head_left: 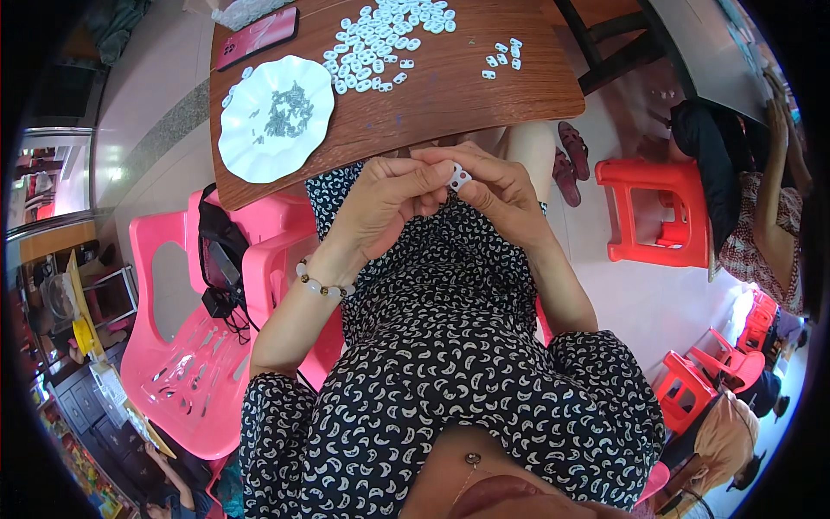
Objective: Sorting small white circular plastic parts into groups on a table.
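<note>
A small white plastic piece with dark round holes (459,177) is pinched between my two hands, just off the table's near edge. My left hand (391,197) has its thumb and fingertips closed at the piece's left side. From the other side my right hand (506,189) grips it, with thumb below and forefinger reaching over the top. Fingers cover part of the piece. Ahead on the brown wooden table (450,95) lies a pile of white oval pieces with holes (380,43). A white scalloped plate (242,156) holds a heap of tiny grey metal parts (290,111).
Several white pieces (501,59) lie apart at the table's right. A pink phone (257,39) rests at the far left. Left of me is a pink chair (186,381) with a black bag (220,251); to the right, a red stool (657,216) and a seated person (765,208).
</note>
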{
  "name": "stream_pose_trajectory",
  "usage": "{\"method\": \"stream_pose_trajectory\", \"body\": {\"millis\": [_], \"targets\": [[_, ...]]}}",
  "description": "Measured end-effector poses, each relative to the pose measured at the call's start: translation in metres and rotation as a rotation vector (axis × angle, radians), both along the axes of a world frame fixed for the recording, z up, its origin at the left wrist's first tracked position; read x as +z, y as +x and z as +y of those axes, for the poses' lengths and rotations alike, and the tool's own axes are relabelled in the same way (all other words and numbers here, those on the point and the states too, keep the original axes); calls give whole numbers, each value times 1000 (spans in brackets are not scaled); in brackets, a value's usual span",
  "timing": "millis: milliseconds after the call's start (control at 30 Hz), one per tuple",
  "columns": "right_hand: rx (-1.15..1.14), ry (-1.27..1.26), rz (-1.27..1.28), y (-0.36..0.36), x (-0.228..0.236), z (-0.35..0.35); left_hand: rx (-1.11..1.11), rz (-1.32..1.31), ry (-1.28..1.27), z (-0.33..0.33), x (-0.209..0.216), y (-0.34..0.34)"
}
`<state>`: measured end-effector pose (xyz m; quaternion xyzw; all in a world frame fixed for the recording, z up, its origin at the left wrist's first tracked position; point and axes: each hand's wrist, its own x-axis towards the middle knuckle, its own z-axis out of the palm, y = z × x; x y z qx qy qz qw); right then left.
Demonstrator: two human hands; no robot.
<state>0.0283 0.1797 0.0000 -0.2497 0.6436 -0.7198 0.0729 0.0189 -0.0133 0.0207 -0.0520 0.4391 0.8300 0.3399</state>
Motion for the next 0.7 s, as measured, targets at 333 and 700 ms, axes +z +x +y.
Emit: {"method": "stream_pose_trajectory", "body": {"millis": [333, 700], "targets": [[-71, -174, -157, 1, -5, -3, 57, -5, -44, 1, -5, 2], [19, -152, -181, 3, -2, -5, 35, 32, -66, 0, 3, 3]]}}
